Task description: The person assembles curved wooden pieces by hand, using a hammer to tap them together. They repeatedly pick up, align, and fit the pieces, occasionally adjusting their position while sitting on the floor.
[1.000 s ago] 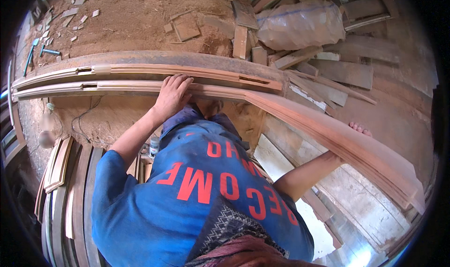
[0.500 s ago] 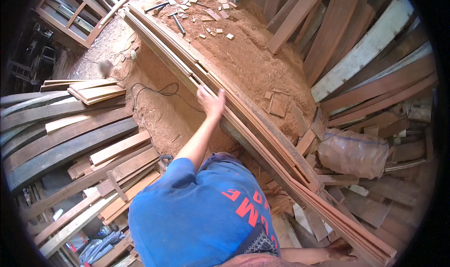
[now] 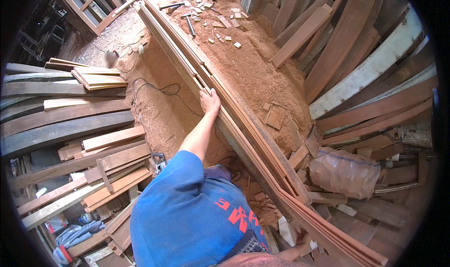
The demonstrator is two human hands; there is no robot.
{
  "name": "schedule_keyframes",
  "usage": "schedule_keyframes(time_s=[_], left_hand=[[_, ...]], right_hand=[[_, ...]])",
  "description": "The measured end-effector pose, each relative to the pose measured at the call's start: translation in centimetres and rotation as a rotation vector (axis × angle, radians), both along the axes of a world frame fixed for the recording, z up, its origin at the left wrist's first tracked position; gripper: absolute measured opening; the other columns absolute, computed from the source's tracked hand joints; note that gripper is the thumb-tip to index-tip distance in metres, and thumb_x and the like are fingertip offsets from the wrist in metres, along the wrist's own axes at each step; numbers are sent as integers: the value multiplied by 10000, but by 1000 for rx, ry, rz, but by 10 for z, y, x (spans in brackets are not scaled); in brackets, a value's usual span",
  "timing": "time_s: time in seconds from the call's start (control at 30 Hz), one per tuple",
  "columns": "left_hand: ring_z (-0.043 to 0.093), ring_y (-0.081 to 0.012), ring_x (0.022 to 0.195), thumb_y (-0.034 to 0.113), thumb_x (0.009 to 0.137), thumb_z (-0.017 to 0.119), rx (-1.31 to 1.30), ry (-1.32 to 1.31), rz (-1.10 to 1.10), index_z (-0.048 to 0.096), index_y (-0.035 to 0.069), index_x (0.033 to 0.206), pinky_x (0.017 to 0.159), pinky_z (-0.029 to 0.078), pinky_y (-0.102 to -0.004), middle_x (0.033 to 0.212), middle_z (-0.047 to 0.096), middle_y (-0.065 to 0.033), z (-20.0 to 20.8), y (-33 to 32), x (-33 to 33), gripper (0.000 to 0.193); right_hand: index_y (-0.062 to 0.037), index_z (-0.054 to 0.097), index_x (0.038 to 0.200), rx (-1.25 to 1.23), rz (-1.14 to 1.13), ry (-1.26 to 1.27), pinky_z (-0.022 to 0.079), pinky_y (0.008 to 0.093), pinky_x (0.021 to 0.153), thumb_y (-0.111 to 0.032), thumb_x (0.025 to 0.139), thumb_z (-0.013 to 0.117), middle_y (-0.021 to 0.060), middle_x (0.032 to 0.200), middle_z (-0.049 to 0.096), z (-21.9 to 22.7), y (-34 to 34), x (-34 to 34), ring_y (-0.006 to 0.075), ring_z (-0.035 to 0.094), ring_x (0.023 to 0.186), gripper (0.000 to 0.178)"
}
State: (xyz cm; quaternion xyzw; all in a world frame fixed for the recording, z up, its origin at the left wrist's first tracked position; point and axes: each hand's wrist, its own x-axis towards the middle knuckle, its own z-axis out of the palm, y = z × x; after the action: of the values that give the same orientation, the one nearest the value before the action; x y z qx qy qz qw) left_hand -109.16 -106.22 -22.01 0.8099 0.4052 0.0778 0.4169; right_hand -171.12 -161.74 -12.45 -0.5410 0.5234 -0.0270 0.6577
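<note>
My right hand [image 3: 300, 242] is low by my hip, under the near end of the long wood frame [image 3: 243, 122]; mostly hidden, can't tell its grip. Left hand [image 3: 209, 101] clasps the frame's edge abt midway. Frame's up on edge, not yet laid down. Reddish planed boards, long & slim. Beyond: sawdust floor [image 3: 243, 70], offcuts, a hammer [image 3: 189, 23].

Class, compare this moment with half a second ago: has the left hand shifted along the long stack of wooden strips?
No. The left hand rests at the same spot on the long wooden strips, as far below the hammer lying on the sawdust as before.
</note>
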Motion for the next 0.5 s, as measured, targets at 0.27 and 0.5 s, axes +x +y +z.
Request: schedule_keyframes(time_s=[0.27,0.5], left_hand=[[560,-454,1360,460,1031,580,-10,-39,1,388,-78,1559,1163,431,-497,1471,556,-338,-1,1,0,778],[580,-462,1307,441,1073,516,125,-97,75,473,-54,1488,1114,450,-528,1381,604,-321,-13,-5,6,648]], right_hand=[[-81,501,1538,219,-89,-128,524,548,1024,-623,1000,575,160,1495,580,-3,30,45,332,597,1307,767],[-12,500,1505,204,-180,-362,546,463,1081,-567,992,654,191,1450,594,2,56,67,326,614,1297,771]])
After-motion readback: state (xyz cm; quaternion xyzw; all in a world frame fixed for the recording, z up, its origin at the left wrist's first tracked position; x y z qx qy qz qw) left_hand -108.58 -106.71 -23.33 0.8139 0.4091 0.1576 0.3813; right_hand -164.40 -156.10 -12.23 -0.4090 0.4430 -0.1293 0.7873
